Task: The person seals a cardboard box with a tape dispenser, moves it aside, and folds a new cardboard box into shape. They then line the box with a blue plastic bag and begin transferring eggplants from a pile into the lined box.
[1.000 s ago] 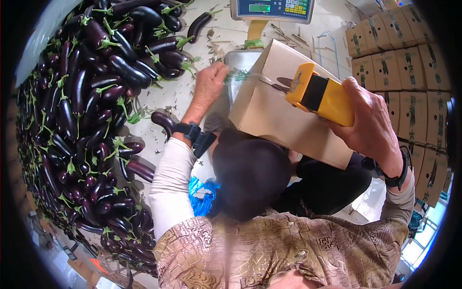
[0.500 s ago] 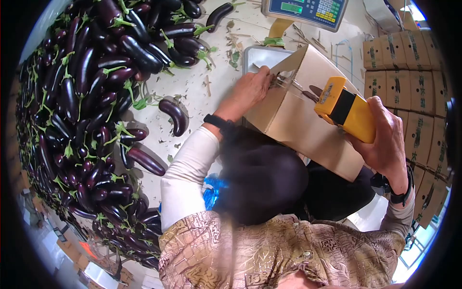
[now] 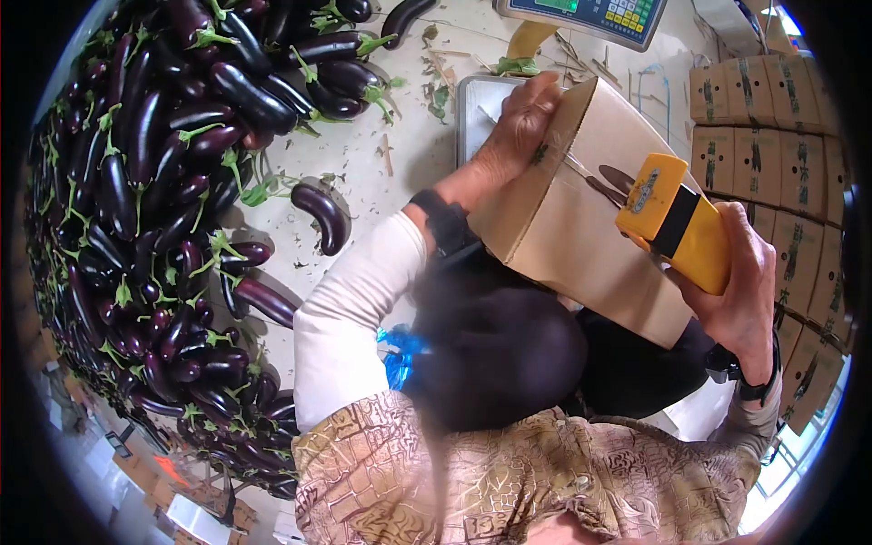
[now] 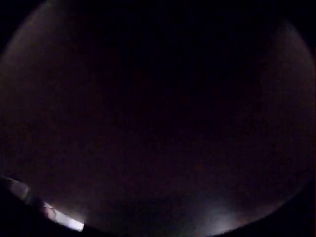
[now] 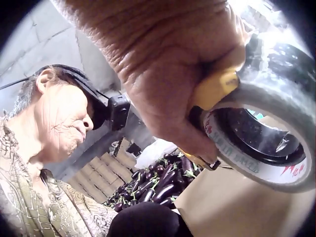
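Observation:
My right hand [image 3: 740,282] grips a yellow tape dispenser [image 3: 699,245] over the top of a cardboard box [image 3: 599,218]. A roll of clear packing tape [image 5: 271,113] on it shows in the right wrist view. From the dispenser a strip of clear tape [image 3: 579,167] runs to the box's far left edge. There my left hand [image 3: 518,132] presses against the end of the box, its fingertips partly turned away from the head camera. The box lies tilted by the person's knees, with a dark printed eggplant shape beside the tape. The left wrist view is almost wholly dark.
A large heap of eggplants [image 3: 136,182] covers the floor at left, with one loose eggplant [image 3: 322,218] nearer the box. Beyond the box are a metal platform [image 3: 465,118] and a scale display [image 3: 609,18]. Stacked cartons [image 3: 763,163] stand at right; blue plastic [image 3: 400,354] lies by the knee.
My left hand has moved right, bringing the tape end onto the box's far left edge and pressing there. The right hand with the dispenser stays over the box, slightly lower in view.

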Motion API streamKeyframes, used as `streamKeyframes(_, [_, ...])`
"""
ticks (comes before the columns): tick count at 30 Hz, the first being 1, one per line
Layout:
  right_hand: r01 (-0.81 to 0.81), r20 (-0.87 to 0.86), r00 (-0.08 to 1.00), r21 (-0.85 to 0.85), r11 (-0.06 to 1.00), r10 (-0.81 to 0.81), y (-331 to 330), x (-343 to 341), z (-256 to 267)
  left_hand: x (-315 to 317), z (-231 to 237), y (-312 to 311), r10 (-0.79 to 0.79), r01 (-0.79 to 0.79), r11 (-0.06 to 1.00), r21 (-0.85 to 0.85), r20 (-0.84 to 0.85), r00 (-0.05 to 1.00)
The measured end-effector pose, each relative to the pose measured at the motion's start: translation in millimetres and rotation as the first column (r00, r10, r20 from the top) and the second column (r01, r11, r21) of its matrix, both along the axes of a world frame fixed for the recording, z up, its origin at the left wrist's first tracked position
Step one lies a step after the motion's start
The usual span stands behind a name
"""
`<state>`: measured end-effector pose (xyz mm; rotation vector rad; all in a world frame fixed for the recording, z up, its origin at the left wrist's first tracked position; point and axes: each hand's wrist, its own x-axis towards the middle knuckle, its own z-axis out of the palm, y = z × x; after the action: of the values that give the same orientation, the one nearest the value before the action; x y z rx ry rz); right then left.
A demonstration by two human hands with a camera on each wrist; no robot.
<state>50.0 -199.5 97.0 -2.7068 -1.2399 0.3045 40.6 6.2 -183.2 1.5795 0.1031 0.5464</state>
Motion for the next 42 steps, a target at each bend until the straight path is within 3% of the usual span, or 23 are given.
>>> streamKeyframes(1, [-0.003, -0.003, 1.000, 0.004, 1.000, 0.003, -1, 1, -1, 1, -16, 3, -0.049, 0.051, 0.990, 0.131, -0.014, 0.999])
streamKeyframes(5, [-0.045, 0.051, 0.998, 0.048, 0.998, 0.043, -5, 2, -4, -14, -57, 6, 0.016, 0.022, 0.983, 0.183, -0.203, 0.979])
streamKeyframes(7, [-0.043, 0.058, 0.997, 0.046, 0.998, 0.041, -7, 1, -3, -9, -51, 10, -0.019, 0.058, 0.996, 0.061, -0.502, 0.865])
streamKeyframes(10, [-0.023, 0.027, 0.999, 0.053, 0.998, 0.022, -6, 1, -1, -7, 26, 9, -0.074, 0.023, 0.992, -0.127, -0.411, 0.908])
streamKeyframes(12, [-0.093, 0.074, 0.993, 0.059, 0.994, 0.089, -6, 2, -1, -4, 69, -2, -0.259, 0.251, 0.836, -0.488, 0.052, 0.965])
streamKeyframes(13, [-0.088, 0.073, 0.994, 0.066, 0.994, 0.083, -7, 2, -2, -5, 58, 0, -0.264, 0.254, 0.838, -0.483, 0.049, 0.963])
streamKeyframes(14, [-0.047, 0.037, 0.998, 0.070, 0.996, 0.045, -7, 2, -3, -7, 37, 7, -0.213, 0.210, 0.965, -0.156, -0.007, 0.977])
streamKeyframes(15, [-0.010, 0.006, 1.000, 0.078, 0.997, 0.009, -6, 3, -3, -9, 20, 14, -0.144, 0.148, 0.969, 0.198, -0.034, 0.989])
streamKeyframes(16, [-0.009, 0.016, 1.000, 0.092, 0.996, 0.008, -6, 4, -2, -14, 8, 18, -0.145, 0.147, 0.966, 0.213, -0.027, 0.989])
streamKeyframes(18, [-0.064, 0.037, 0.997, 0.072, 0.995, 0.061, -10, 6, -1, -21, -7, 18, 0.054, 0.084, 0.842, 0.532, -0.240, 0.969])
streamKeyframes(19, [-0.074, 0.055, 0.996, 0.079, 0.994, 0.070, -13, 5, -3, -22, 16, 20, 0.031, 0.099, 0.913, 0.396, -0.310, 0.950])
streamKeyframes(20, [-0.063, 0.048, 0.997, 0.085, 0.994, 0.059, -14, 4, -3, -22, 39, 20, 0.023, 0.112, 0.910, 0.399, -0.318, 0.948])
streamKeyframes(22, [-0.098, 0.072, 0.993, 0.127, 0.987, 0.090, -14, 3, -3, -19, 98, 22, -0.119, 0.119, 0.993, -0.020, -0.313, 0.942])
streamKeyframes(23, [-0.108, 0.102, 0.990, 0.130, 0.986, 0.095, -16, 3, -3, -19, 115, 18, -0.121, 0.126, 0.992, -0.002, -0.315, 0.941])
streamKeyframes(25, [-0.090, 0.075, 0.994, 0.141, 0.986, 0.080, -16, 4, -2, -17, 139, 5, 0.014, 0.045, 0.953, 0.301, -0.191, 0.982])
streamKeyframes(26, [-0.078, 0.042, 0.996, 0.131, 0.988, 0.073, -17, 5, -1, -16, 142, 3, 0.008, 0.054, 0.947, 0.318, -0.189, 0.982])
streamKeyframes(29, [-0.103, 0.057, 0.994, 0.155, 0.983, 0.095, -20, 8, -3, -17, 150, -7, 0.115, 0.062, 0.764, 0.642, -0.231, 0.966])
streamKeyframes(32, [-0.135, 0.066, 0.990, 0.125, 0.983, 0.128, -22, 11, -4, -20, 164, -10, 0.130, 0.202, 0.703, 0.682, -0.403, 0.906])
streamKeyframes(36, [-0.145, 0.040, 0.989, 0.153, 0.978, 0.140, -26, 15, -7, -19, 165, -14, 0.184, 0.239, 0.662, 0.711, -0.463, 0.867])
streamKeyframes(38, [-0.112, 0.023, 0.994, 0.128, 0.985, 0.110, -28, 15, -8, -18, 147, -10, 0.191, 0.213, 0.643, 0.736, -0.424, 0.885])
streamKeyframes(40, [-0.117, 0.042, 0.993, 0.101, 0.988, 0.114, -26, 18, -9, -15, 155, -3, 0.104, 0.255, 0.517, 0.817, -0.356, 0.929])
streamKeyframes(41, [-0.139, 0.023, 0.990, 0.100, 0.985, 0.137, -27, 21, -4, -16, 157, -8, 0.178, 0.239, 0.630, 0.739, -0.437, 0.882])
streamKeyframes(42, [-0.125, 0.023, 0.992, 0.108, 0.986, 0.123, -32, 21, -6, -17, 161, -11, 0.170, 0.249, 0.621, 0.744, -0.437, 0.883])
